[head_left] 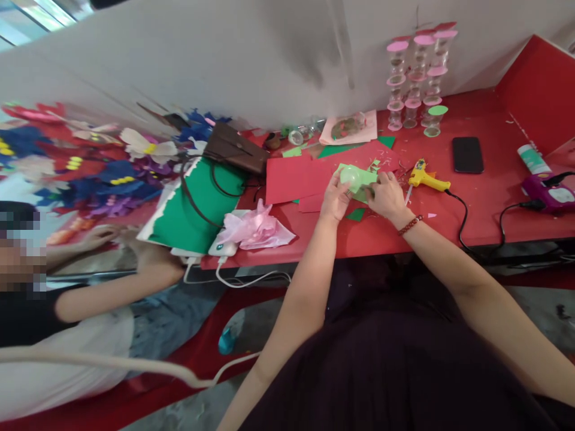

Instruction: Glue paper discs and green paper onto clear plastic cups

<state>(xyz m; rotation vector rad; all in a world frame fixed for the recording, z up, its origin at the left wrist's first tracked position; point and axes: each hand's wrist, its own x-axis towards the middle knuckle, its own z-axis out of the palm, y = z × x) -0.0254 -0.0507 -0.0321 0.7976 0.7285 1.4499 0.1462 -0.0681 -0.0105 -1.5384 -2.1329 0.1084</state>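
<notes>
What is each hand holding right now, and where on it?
The left hand cups a small clear cup from its left side. The right hand pinches the light green paper at its right edge; the exact grip is blurred.

Probably craft workshop: glue gun [424,177], paper flowers [90,161]

Table top [489,197]: red, flat, littered with pale scraps.
Paper sheet [362,177]: light green.
Glue gun [424,177]: yellow plastic, black cord.
Phone [467,154]: black slab.
Tissue paper [256,228]: crumpled, pale pink.
Cup towers [415,78]: clear plastic, pink discs.
Bead bracelet [409,224]: dark red.
</notes>
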